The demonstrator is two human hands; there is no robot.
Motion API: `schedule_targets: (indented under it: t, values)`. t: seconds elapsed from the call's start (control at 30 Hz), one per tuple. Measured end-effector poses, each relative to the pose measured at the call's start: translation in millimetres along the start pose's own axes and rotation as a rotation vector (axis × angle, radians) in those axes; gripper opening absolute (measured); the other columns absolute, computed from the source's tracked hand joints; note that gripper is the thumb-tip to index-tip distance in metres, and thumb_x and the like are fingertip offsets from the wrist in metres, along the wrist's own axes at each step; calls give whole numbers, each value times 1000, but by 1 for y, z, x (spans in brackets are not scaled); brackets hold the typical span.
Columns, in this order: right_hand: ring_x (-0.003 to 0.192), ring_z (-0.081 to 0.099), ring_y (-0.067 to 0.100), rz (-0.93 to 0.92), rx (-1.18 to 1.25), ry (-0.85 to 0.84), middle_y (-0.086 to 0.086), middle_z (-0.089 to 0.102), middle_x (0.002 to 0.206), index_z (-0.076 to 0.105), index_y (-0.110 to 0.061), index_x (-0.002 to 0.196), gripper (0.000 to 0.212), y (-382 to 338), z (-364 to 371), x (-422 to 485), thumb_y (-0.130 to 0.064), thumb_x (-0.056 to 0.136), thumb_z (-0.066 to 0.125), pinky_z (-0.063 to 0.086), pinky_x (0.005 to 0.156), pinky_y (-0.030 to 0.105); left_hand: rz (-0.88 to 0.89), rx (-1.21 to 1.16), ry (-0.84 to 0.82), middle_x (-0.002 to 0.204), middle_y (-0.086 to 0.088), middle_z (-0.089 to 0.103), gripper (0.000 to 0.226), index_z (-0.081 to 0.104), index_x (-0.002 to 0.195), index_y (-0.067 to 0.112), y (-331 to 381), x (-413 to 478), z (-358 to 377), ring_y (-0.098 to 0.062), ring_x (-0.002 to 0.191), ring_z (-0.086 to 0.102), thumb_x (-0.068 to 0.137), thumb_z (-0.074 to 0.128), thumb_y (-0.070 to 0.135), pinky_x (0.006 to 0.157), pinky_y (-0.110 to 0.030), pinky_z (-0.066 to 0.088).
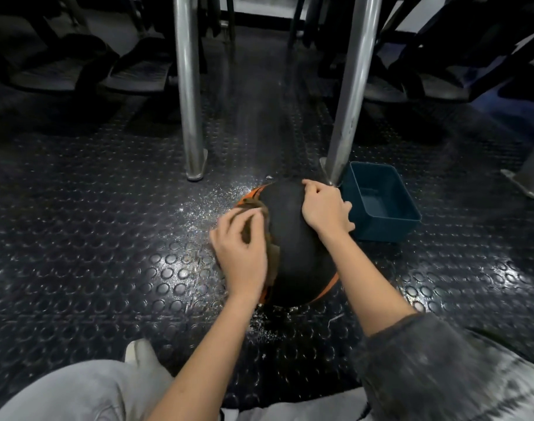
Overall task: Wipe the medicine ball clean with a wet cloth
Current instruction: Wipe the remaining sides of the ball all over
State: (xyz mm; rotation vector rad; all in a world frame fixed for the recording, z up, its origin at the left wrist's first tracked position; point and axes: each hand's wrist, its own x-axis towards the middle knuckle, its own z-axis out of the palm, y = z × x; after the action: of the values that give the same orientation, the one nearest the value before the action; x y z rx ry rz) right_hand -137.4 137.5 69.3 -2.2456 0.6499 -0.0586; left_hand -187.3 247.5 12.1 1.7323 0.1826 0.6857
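From the head view, the black, orange-banded medicine ball [293,238] sits on the studded floor [107,238] between both hands, the left hand [239,250] bunching a brown cloth [273,258] against its left flank with bent fingers, the right hand [325,208] clutching its top right.

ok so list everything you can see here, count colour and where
medicine ball: one, black with orange stripes, on the floor, centre
cloth: one, brownish, on the ball's left side
tub: one, dark teal, right of the ball
poles: two, silver, upright behind the ball
floor: black, studded
shoe: one, white, bottom left
trousers: grey, bottom edge
sleeve: dark grey, right arm
left hand: holds the cloth against the ball
right hand: grips the ball's top right
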Motion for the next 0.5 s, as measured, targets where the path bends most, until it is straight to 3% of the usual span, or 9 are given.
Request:
schedule_targets:
  t: [0.07, 0.13, 0.2, 0.27, 0.37, 0.43, 0.5]
  values:
    - [133, 24, 32, -6, -10, -5, 0, 36, 145, 51, -46, 128, 41, 1, 0, -1, -38, 98, 24, 20, 105, 57, 241, 78, -44, 101, 6, 60, 23, 73, 91, 16, 0, -3, 3, -7, 96, 45, 88, 56, 30, 90, -8, 26]
    - [134, 23, 32, -20, -5, -7, 0, 35, 146, 52, -46, 128, 41, 2, 1, -1, -38, 98, 25, 18, 106, 58, 324, 89, -34, 99, 4, 60, 23, 73, 92, 15, -7, -2, 3, -7, 95, 45, 88, 56, 29, 89, -10, 27]
    - [135, 22, 32, -21, 4, -9, 0, 34, 147, 52, -46, 128, 41, 2, 2, 0, -38, 98, 25, 17, 107, 59, 185, 30, 36, 101, 5, 58, 21, 72, 94, 18, -11, 4, -1, -9, 97, 47, 87, 58, 32, 88, -12, 32]
    - [134, 22, 32, -18, 12, -2, 0, 34, 147, 52, -46, 128, 41, 2, 3, -1, -38, 98, 25, 17, 107, 58, -140, -59, 116, 105, 2, 58, 17, 68, 100, 21, -31, 10, -6, -16, 102, 51, 90, 59, 30, 90, -22, 39]
    - [133, 22, 31, -11, 25, 8, -1, 36, 146, 53, -45, 127, 41, 3, 1, -1, -37, 98, 26, 17, 105, 58, -584, -305, 105, 114, -9, 64, 18, 68, 103, 18, -62, 17, -12, -27, 108, 58, 93, 56, 26, 99, -42, 45]
    - [134, 22, 31, -1, 35, 14, -1, 37, 145, 54, -44, 127, 41, 4, 0, 1, -36, 98, 26, 17, 105, 59, -667, -345, 133, 112, -8, 66, 13, 68, 96, 23, -63, 19, -12, -27, 108, 59, 93, 57, 28, 99, -48, 45]
    - [134, 22, 32, 13, 26, 12, -1, 37, 146, 53, -44, 128, 41, 6, -1, 1, -36, 99, 26, 17, 105, 59, -554, -252, 149, 108, 1, 64, 11, 68, 95, 23, -45, 17, -6, -19, 104, 58, 92, 57, 26, 99, -37, 44]
